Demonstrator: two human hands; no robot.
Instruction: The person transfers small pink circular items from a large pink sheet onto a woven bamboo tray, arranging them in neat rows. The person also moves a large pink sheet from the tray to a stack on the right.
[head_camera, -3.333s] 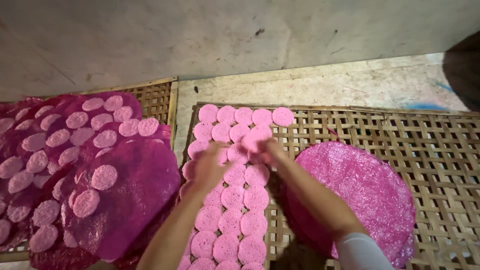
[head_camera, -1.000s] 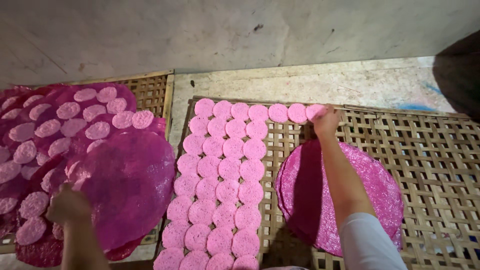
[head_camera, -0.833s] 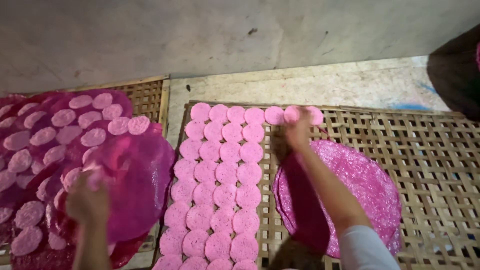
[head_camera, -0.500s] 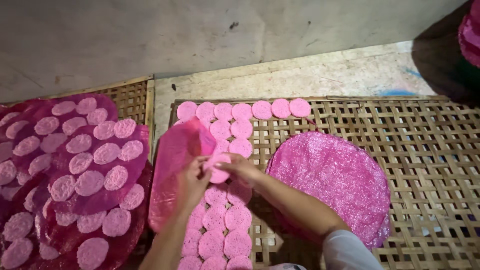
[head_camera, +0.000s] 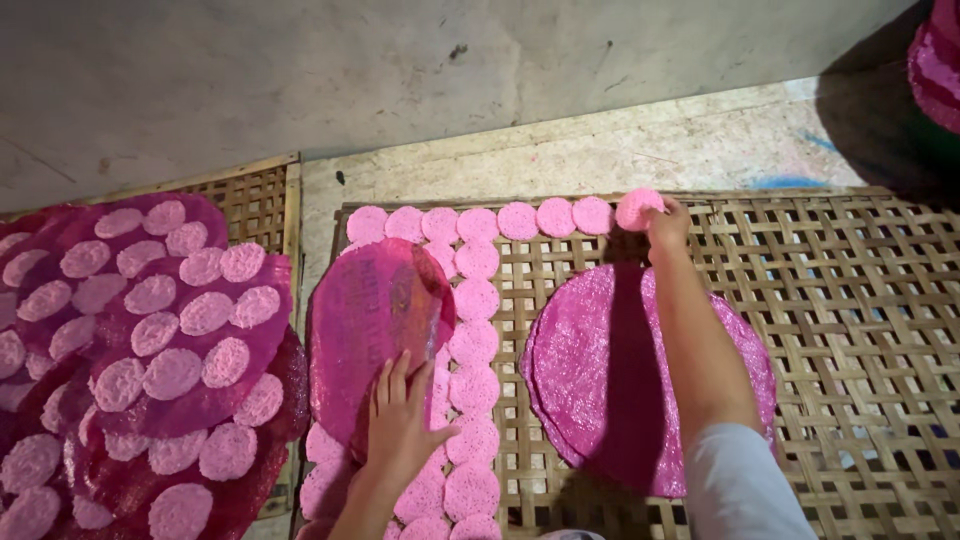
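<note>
R hand (head_camera: 668, 225) moved to top row, fingers pinching pink disc (head_camera: 638, 208) | L hand (head_camera: 400, 415) flat, fingers spread on mesh sheet (head_camera: 370, 330)

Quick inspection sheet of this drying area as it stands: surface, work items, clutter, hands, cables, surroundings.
Surface: woven bamboo rack on a concrete floor; a second rack at left.
Work items: small pink discs in a top row and columns; pink mesh sheet lying over some; round pink mat beside them.
Clutter: stacked mesh sheets with discs on the left rack.
Hands: left hand rests on the mesh sheet; right hand holds the end disc at the top row's right end.
Cables: nothing seen.
Surroundings: grey wall; pink stack at top right, partly cut off.
</note>
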